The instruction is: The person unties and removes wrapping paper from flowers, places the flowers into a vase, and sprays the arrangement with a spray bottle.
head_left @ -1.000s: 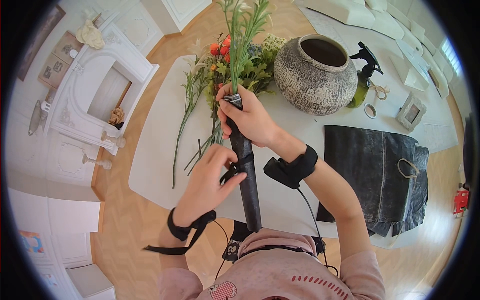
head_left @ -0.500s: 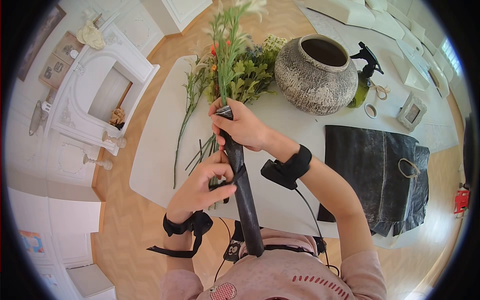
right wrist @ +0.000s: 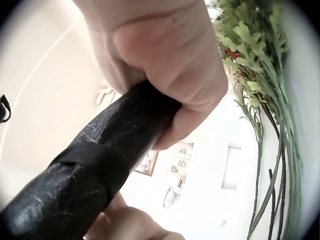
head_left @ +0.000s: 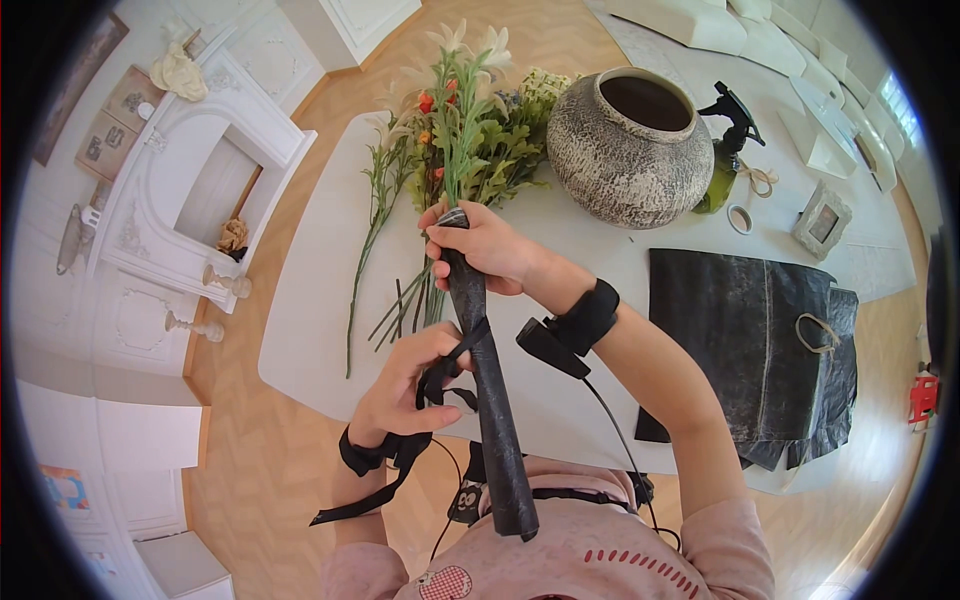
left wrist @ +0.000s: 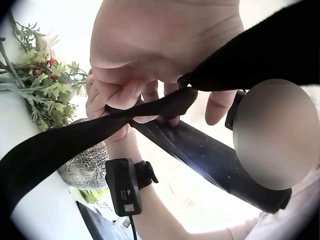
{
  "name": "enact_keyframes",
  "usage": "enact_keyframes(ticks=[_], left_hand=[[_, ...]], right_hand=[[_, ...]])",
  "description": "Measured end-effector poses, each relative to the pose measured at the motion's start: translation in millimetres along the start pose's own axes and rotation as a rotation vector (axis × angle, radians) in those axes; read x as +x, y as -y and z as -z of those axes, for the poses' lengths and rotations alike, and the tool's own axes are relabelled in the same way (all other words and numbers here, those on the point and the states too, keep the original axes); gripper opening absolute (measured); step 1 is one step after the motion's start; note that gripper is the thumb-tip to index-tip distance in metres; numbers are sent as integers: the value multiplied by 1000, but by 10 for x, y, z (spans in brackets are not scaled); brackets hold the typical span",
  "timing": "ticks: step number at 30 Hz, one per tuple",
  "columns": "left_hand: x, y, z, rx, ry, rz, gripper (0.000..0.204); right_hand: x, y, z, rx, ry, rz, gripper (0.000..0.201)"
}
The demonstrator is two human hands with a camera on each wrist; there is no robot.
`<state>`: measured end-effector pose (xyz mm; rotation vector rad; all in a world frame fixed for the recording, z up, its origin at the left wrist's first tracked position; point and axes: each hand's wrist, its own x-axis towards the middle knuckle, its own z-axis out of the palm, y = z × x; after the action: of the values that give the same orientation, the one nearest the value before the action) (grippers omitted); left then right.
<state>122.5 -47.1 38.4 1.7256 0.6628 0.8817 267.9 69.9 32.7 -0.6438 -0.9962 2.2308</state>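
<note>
A long black wrapped roll (head_left: 490, 420) slants down toward the person's shirt, and green stems with white flowers (head_left: 462, 130) rise from its upper end. My right hand (head_left: 485, 248) grips the roll near that end, its fingers and thumb curled around it. A ribbed black ribbon (right wrist: 92, 162) is wound about the roll below the right hand. Lower and to the left, my left hand (head_left: 405, 385) holds the loose part of the ribbon in curled fingers beside the roll. In the left wrist view, the roll's upper part is hidden behind the left hand.
On the white table (head_left: 310, 300) lie leafy flowers (head_left: 505, 165) and a separate stem (head_left: 362, 270). A textured grey pot (head_left: 630, 155), a green spray bottle (head_left: 722, 180), a tape roll (head_left: 740, 220) and a small frame (head_left: 823, 222) stand farther right. Black sheets (head_left: 730, 340) cover the right side.
The roll's lower end has swung down toward the person and the flowers have come lower. My left hand has moved down, drawing the ribbon away from the roll. The right hand keeps its grip.
</note>
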Motion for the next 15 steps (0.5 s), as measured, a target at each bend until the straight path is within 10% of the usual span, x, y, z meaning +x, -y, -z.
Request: enact_keyframes(ticks=[7,9,13,15], left_hand=[[33,-335,-52,251,151,158,50],[41,-577,-154,342,453,239,57],[-17,-445,-162,776,-12,636,34],[-35,-423,-141,845,78,586,24]], right_hand=[[1,-38,197,-68,-134,48,23],[30,-2,254,-53,-198,91,20],[43,58,181,-52,-189,172,18],[71,68,168,-22,-206,179,20]])
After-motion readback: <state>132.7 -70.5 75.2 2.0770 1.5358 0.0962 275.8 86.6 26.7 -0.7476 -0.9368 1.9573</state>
